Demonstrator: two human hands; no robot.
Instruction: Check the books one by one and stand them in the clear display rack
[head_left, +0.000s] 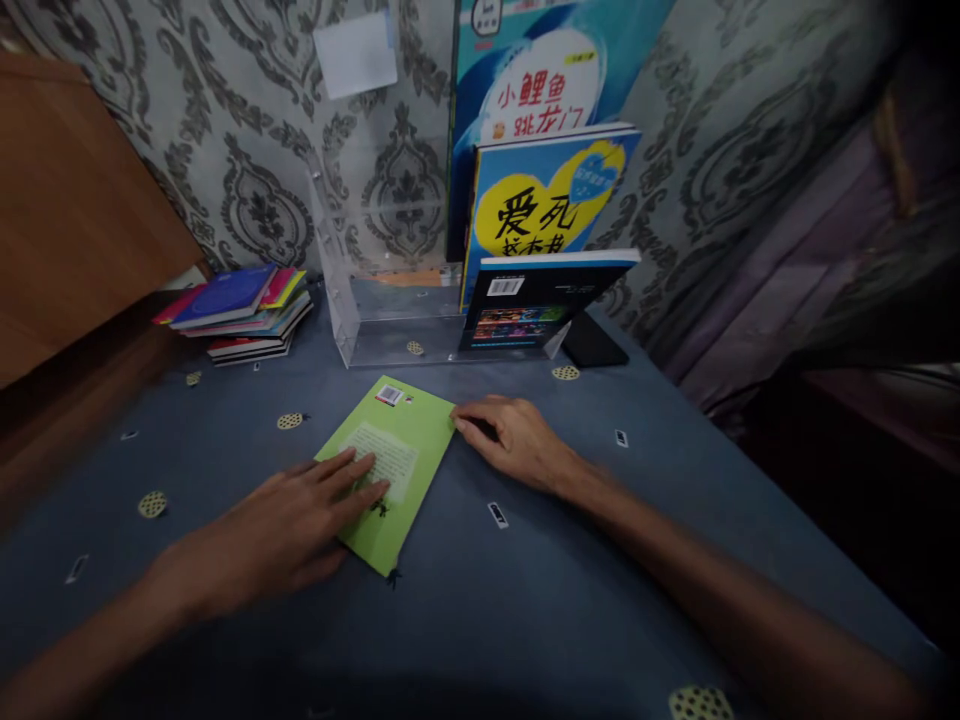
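Note:
A thin green book [405,440] lies back cover up on the blue cloth, a barcode near its far corner. My left hand [300,515] rests flat on its near left part, fingers stretched out. My right hand [514,435] sits at the book's right edge, fingertips touching the far right corner, fingers loosely curled. Neither hand holds the book off the cloth.
A clear acrylic book stand [352,300] stands behind, with three upright books [544,210] at its right end. A stack of colourful thin books [240,310] lies at the back left. A wooden panel [67,210] rises on the left; patterned wallpaper is behind.

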